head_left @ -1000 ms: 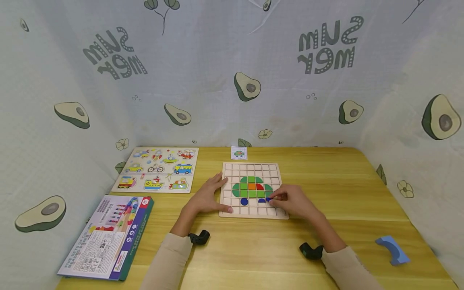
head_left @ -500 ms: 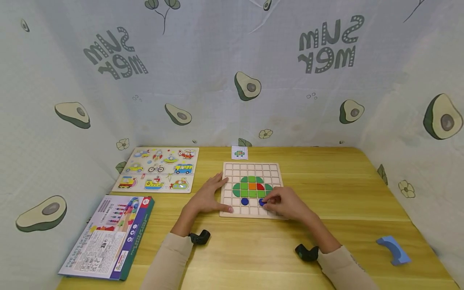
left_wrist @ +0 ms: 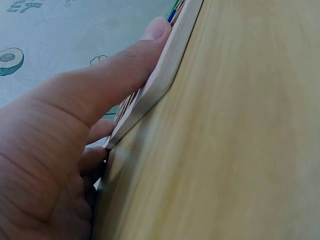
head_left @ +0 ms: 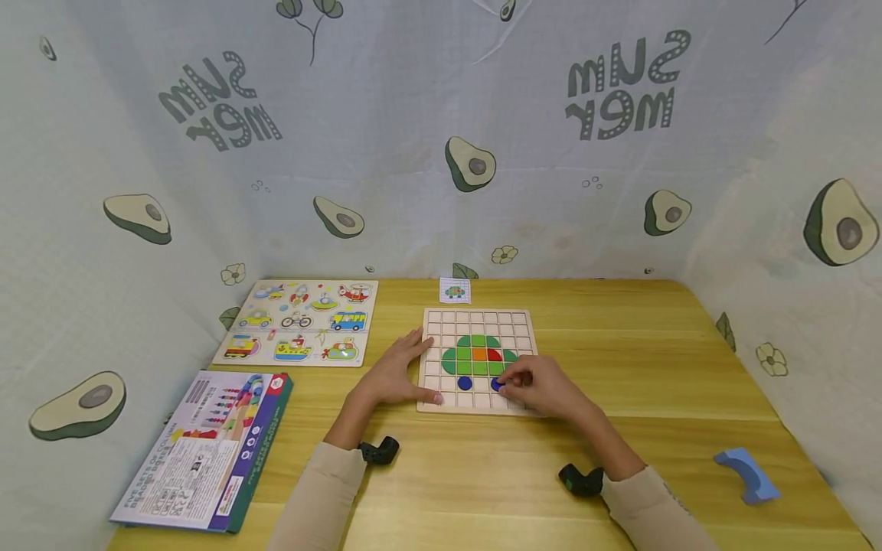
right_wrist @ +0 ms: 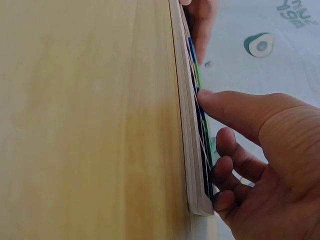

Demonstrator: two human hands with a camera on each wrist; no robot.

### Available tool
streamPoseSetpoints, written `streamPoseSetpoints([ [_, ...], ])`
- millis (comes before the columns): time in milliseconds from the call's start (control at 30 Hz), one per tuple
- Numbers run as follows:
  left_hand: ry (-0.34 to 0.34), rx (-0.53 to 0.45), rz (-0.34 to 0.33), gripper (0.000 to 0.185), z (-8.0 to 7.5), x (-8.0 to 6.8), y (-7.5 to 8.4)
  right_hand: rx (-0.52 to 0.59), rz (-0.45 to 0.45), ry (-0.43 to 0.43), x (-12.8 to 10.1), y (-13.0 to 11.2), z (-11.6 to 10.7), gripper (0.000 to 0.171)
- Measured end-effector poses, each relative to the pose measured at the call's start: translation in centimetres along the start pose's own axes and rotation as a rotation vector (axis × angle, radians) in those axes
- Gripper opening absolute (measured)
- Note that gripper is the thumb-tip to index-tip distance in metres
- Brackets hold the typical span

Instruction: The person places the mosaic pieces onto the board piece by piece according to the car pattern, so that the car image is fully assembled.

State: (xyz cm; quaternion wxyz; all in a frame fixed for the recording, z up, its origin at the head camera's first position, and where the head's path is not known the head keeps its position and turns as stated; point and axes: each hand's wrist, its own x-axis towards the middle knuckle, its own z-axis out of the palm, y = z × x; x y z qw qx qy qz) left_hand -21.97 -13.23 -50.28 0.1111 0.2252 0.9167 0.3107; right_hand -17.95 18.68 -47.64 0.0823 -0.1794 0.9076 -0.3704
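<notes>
A square wooden grid board (head_left: pixel 441 320) lies on the table. Green, orange and red pieces form a car shape (head_left: pixel 478 354) on it, above a blue circle (head_left: pixel 465 383) at the lower left. My left hand (head_left: pixel 394 373) rests spread at the board's left side, thumb (left_wrist: pixel 156 34) over the front left edge. At the lower right of the car, my right hand (head_left: pixel 547 386) pinches a blue half-circle piece (head_left: pixel 495 384) against the grid with thumb (right_wrist: pixel 212 100) and index finger. The fingers partly cover this piece.
A small pattern card (head_left: pixel 455 291) with a car picture lies behind the board. At the left are a vehicle puzzle board (head_left: pixel 296 321) and a beaded-boxes carton (head_left: pixel 200 451). A blue arch block (head_left: pixel 749 476) lies at the right. Printed cloth walls the table.
My right hand has moved slightly left with the blue half-circle piece, bringing it against the other blue half, where it now stays. The left hand has not moved.
</notes>
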Motion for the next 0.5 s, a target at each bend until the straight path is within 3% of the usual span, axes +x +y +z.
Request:
streamPoseSetpoints([
  [300,0.013,-0.011,0.007,0.113,0.1,0.0,0.0,0.027,0.055,0.004,0.2,0.4,-0.2,0.008],
  [500,0.019,-0.012,0.001,0.112,0.6,0.0,-0.5,0.019,0.046,0.031,-0.1,0.8,-1.4,0.011],
])
